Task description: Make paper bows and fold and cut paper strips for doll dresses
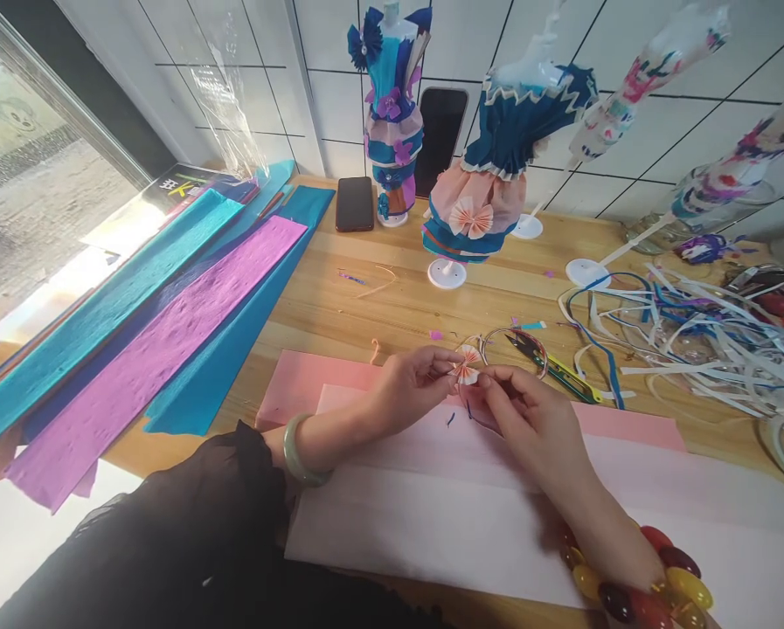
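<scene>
Right now you are pinching a small pleated paper fan between both hands. Your left hand is closing thumb and fingertip on one edge and your right hand is gripping the other, just above the pink sheet on the wooden table. Squeezing too hard is likely risking flattened pleats or a tear in the thin paper. Loosening may be letting it spring open. It is looking peach and white, crisp and round-edged.

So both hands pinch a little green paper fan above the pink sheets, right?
Not green: the head view shows the fan is pink and white. The left hand and right hand do pinch it above the pink sheets.
</scene>
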`<state>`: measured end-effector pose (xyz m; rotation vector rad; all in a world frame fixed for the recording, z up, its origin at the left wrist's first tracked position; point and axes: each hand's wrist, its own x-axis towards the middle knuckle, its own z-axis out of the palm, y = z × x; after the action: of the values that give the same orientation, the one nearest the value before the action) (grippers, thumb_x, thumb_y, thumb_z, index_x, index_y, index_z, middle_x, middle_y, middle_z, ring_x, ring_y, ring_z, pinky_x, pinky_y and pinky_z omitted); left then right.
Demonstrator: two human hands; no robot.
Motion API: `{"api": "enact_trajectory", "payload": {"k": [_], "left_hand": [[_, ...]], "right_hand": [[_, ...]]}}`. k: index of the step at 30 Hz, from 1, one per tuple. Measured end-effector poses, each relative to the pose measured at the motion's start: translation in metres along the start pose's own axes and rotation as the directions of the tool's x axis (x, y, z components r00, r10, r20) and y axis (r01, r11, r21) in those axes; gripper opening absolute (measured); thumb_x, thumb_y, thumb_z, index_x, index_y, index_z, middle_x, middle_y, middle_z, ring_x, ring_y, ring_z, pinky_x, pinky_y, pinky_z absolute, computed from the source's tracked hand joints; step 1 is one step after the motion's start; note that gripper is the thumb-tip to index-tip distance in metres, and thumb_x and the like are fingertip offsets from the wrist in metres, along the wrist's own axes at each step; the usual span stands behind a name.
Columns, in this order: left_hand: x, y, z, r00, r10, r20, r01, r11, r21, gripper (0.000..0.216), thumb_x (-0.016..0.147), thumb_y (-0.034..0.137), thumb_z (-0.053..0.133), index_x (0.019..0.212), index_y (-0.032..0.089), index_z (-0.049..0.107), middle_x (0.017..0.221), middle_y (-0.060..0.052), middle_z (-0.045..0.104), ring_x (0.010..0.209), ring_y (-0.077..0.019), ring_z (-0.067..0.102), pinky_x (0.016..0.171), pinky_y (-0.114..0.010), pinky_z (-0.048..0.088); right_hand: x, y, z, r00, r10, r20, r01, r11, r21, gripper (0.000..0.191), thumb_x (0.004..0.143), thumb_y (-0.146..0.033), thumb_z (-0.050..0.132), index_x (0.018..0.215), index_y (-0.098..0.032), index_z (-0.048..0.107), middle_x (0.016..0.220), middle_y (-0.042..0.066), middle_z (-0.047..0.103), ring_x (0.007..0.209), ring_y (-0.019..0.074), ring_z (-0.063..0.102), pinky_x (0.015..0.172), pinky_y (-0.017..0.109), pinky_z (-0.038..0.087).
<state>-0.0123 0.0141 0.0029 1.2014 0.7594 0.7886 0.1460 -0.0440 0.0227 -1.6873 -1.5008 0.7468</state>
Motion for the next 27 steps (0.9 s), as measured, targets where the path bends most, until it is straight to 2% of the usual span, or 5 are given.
{"api": "enact_trajectory", "payload": {"k": [4, 7, 13, 21, 27], "left_hand": [[0.0000, 0.0002, 0.0007, 1.000, 0.006, 0.001, -0.006, 1.000, 0.007, 0.030, 0.074, 0.025, 0.065, 0.101, 0.013, 0.061, 0.085, -0.006, 0.068, 0.080, -0.0142, 0.063, 0.075, -0.027, 0.050], [-0.0008, 0.0010, 0.0013, 1.000, 0.009, 0.002, -0.009, 0.999, 0.049, 0.028, 0.076, 0.024, 0.063, 0.101, 0.011, 0.061, 0.085, -0.008, 0.068, 0.079, -0.0145, 0.064, 0.074, -0.027, 0.051], [-0.0009, -0.0012, 0.0001, 0.999, 0.041, 0.025, -0.044, 0.990, 0.134, 0.028, 0.077, 0.025, 0.062, 0.101, 0.011, 0.060, 0.082, -0.007, 0.069, 0.078, -0.0148, 0.065, 0.073, -0.026, 0.050], [-0.0016, 0.0039, 0.0010, 1.000, -0.004, -0.010, 0.005, 0.995, 0.103, 0.026, 0.073, 0.025, 0.067, 0.093, 0.013, 0.055, 0.075, -0.005, 0.068, 0.070, -0.0133, 0.064, 0.068, -0.025, 0.049], [0.0005, 0.0061, -0.0003, 0.997, -0.041, -0.068, 0.041, 0.999, 0.003, 0.033, 0.068, 0.025, 0.072, 0.090, 0.016, 0.050, 0.069, -0.001, 0.066, 0.065, -0.0114, 0.062, 0.064, -0.024, 0.047]], "right_hand": [[-0.0004, -0.0012, 0.0023, 0.990, 0.138, 0.018, -0.139, 0.968, 0.209, 0.021, 0.085, -0.037, 0.052, 0.092, -0.022, 0.063, 0.088, 0.005, 0.069, 0.076, 0.0178, 0.065, 0.065, 0.030, 0.054], [-0.0008, -0.0020, 0.0045, 0.988, 0.150, 0.042, -0.155, 0.943, 0.293, 0.022, 0.083, -0.039, 0.056, 0.094, -0.022, 0.064, 0.091, 0.005, 0.069, 0.078, 0.0186, 0.065, 0.068, 0.032, 0.055], [-0.0014, 0.0001, 0.0065, 0.995, 0.075, 0.067, -0.085, 0.985, 0.152, 0.018, 0.082, -0.036, 0.056, 0.084, -0.021, 0.066, 0.084, 0.006, 0.068, 0.073, 0.0189, 0.063, 0.066, 0.033, 0.053], [-0.0008, 0.0008, 0.0027, 0.994, 0.078, 0.075, -0.090, 0.982, 0.166, 0.018, 0.083, -0.035, 0.056, 0.085, -0.020, 0.066, 0.080, 0.004, 0.066, 0.070, 0.0171, 0.062, 0.065, 0.030, 0.052], [0.0004, 0.0000, -0.0023, 1.000, 0.018, -0.005, -0.018, 0.999, 0.033, 0.018, 0.083, -0.033, 0.055, 0.087, -0.021, 0.067, 0.088, 0.004, 0.069, 0.079, 0.0177, 0.062, 0.067, 0.028, 0.050]]}}
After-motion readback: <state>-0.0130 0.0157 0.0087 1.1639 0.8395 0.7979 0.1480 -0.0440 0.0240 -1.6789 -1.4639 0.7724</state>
